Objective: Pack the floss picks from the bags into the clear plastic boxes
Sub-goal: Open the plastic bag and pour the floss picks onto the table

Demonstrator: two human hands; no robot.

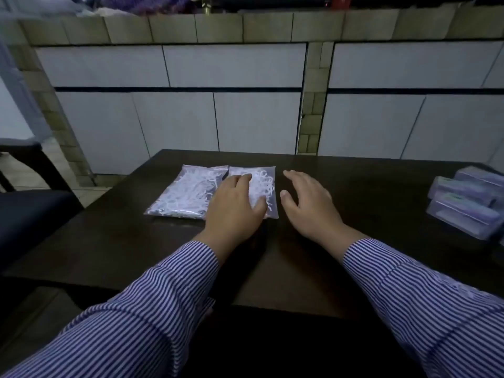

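Two clear bags of white floss picks lie side by side on the dark table (pixel 381 192). The left bag (pixel 188 193) lies free. My left hand (pixel 234 205) rests flat on the right bag (pixel 263 184), fingers spread over it. My right hand (pixel 305 203) hovers open just to the right of that bag, palm down, holding nothing. Several clear plastic boxes (pixel 463 203) are stacked at the table's right edge, lids shut.
A tiled white wall (pixel 234 105) rises right behind the table's far edge. A dark chair (pixel 30 214) stands at the left of the table. Striped sleeves cover both forearms.
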